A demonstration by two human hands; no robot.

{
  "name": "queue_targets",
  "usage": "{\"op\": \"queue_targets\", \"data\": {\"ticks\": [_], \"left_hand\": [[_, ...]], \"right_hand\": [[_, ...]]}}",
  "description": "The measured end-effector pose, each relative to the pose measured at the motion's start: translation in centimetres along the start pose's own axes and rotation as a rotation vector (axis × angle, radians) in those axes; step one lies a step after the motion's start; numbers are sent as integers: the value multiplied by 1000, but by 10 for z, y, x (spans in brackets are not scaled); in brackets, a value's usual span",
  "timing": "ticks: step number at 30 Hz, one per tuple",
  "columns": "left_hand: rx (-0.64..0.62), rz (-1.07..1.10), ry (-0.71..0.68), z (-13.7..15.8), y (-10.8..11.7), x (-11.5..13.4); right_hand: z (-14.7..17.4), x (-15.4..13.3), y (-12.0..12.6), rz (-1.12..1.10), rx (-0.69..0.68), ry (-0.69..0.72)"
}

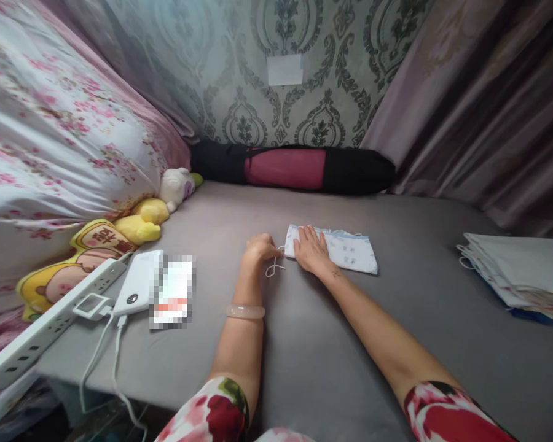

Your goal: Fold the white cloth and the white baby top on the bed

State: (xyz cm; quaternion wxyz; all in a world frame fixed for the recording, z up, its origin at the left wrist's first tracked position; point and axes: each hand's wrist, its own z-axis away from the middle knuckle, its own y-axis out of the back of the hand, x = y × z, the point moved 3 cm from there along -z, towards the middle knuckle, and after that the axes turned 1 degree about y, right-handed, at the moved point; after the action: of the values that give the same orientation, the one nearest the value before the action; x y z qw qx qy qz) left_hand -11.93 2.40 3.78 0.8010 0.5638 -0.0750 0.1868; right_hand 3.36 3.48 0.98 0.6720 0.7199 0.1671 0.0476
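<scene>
A flat white drawstring pouch point(350, 252) with a small print and a light blue border lies on the grey bed surface. My right hand point(311, 247) rests palm down on its left part, fingers stretched out. Just left of the pouch, my left hand point(260, 248) is closed in a pinch at the white string point(276, 267) that comes out of the pouch's left end. Part of the string forms a loose loop below my left fingers. My left fingertips are partly hidden.
A stack of folded white cloth bags point(525, 270) lies at the right. At the left are a power strip point(50, 319), a white power bank point(141, 279) with cables, a blurred-out packet point(172, 291) and plush toys point(138, 224). A black and pink roll bag point(286, 167) lies along the wall.
</scene>
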Motion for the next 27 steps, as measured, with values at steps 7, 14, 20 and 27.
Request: {"op": "queue_targets", "data": {"ticks": [7,14,20,27], "left_hand": [[-11,-28,-2,-2,-3,1],[275,13,-13,-8,-6,0],[272,296,-138,-12,-12,8],[170,973,-41,-10,3,-11]], "right_hand": [[-7,-15,-16,-70,-23,8],[-4,-14,-19,-77,-3,3],[-4,-14,-19,-83,3,10],[-5,-13,-19,-97,-27,-4]]}}
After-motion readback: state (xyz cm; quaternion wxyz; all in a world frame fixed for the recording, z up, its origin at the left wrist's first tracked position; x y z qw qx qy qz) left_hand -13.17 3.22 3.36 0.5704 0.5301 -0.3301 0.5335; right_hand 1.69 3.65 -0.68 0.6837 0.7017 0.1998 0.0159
